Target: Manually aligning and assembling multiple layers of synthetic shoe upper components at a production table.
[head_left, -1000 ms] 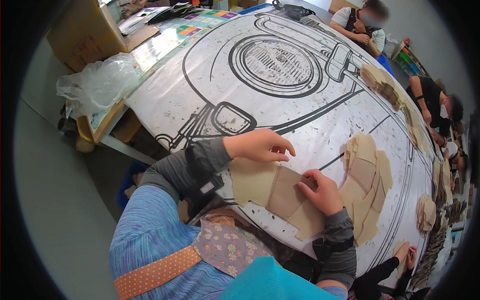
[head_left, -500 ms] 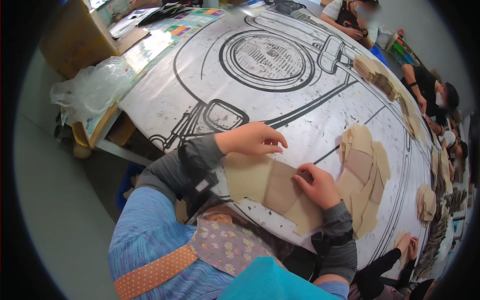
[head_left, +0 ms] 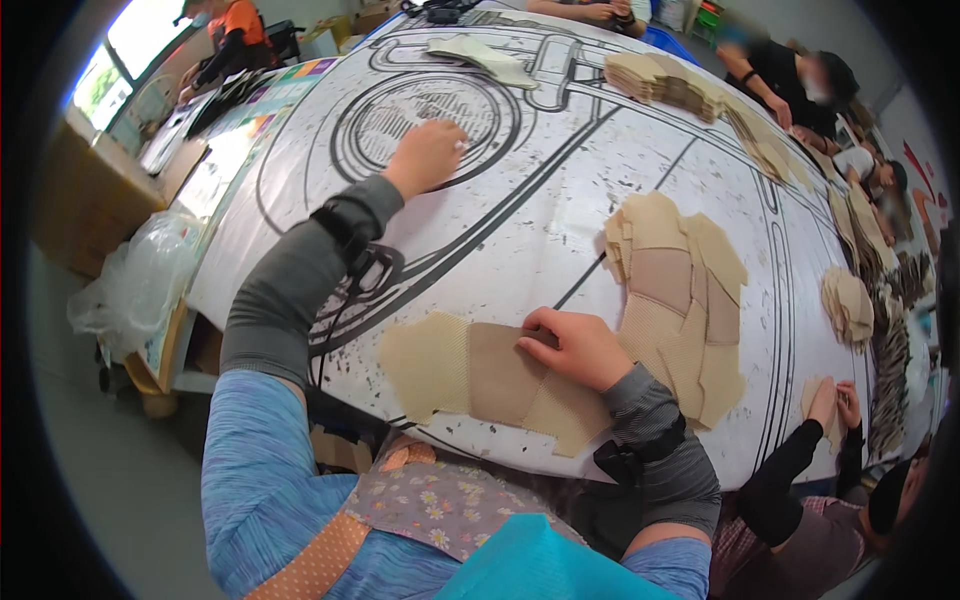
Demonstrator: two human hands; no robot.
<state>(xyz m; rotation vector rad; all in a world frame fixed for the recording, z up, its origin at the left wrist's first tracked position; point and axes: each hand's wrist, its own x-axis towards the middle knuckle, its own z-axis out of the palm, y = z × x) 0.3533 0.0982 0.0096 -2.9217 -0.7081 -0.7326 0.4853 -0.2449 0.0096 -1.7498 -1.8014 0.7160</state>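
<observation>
A sewn fabric piece lies flat in front of me, with beige mesh at both ends and a brown panel in the middle. My right hand is closed at the upper edge of the brown panel, thumb and forefinger together on the cloth. Out over the printed circle on the table cover, my left hand is stretched forward with its fingers curled. A small pale spot shows at its fingertips; what it is, I cannot make out. Right of my right hand lies a stack of similar beige and brown pieces.
A pale flat piece lies near the far side of the white printed table cover. More beige piles line the right side, where several people work. A clear plastic bag and a cardboard box are at left.
My left hand has moved from above the fabric piece to farther out over the table. My right hand stays on the brown panel. A pale piece now shows at the far side; the view has turned.
</observation>
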